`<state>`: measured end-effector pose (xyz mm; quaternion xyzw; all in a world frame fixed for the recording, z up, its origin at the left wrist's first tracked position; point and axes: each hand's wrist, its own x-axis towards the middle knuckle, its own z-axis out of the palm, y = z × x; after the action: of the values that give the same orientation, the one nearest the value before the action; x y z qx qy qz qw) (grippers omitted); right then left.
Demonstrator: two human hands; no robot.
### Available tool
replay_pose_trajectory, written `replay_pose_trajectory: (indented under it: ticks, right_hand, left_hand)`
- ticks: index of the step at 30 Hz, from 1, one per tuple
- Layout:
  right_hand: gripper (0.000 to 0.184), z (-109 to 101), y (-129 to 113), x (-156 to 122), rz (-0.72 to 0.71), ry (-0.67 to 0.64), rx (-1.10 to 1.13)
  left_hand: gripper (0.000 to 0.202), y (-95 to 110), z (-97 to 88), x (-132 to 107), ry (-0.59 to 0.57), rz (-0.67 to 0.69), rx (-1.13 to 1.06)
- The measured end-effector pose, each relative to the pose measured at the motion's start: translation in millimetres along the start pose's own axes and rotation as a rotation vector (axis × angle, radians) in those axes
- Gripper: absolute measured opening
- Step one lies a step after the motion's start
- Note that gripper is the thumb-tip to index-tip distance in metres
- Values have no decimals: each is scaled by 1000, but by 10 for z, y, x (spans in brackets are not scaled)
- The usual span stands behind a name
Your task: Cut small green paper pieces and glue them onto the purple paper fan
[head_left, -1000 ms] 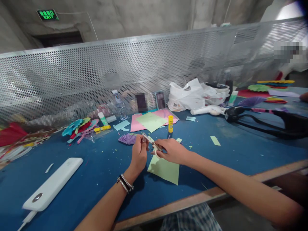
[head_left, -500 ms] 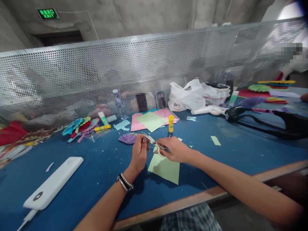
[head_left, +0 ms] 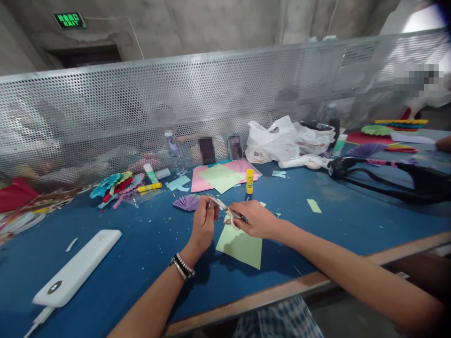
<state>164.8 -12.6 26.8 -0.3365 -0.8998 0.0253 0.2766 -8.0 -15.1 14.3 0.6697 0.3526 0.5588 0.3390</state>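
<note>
Two hands meet over scissors above a green sheet.
The right hand point(head_left: 255, 219) is closed around the handles of the scissors point(head_left: 225, 209), blades pointing toward the left hand point(head_left: 204, 225). That hand's fingers are pinched together at the blade tips; what they pinch is too small to tell. The light green sheet point(head_left: 243, 246) lies just below both hands, and a purple paper fan point(head_left: 186, 203) lies just beyond the left hand.

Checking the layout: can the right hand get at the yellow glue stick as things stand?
Likely yes, once freed: the glue stick stands just beyond the right hand, nothing between, but that hand holds scissors.
</note>
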Motion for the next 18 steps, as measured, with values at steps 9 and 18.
replay_pose_trajectory:
  ticks: [9, 18]
  right_hand:
    - [10, 53, 60, 18, 83, 54, 46]
    - [40, 211, 304, 26, 247, 107, -7]
  left_hand:
    - [20, 21, 0, 16, 5, -12, -6]
    - [23, -26, 8, 33, 16, -75, 98]
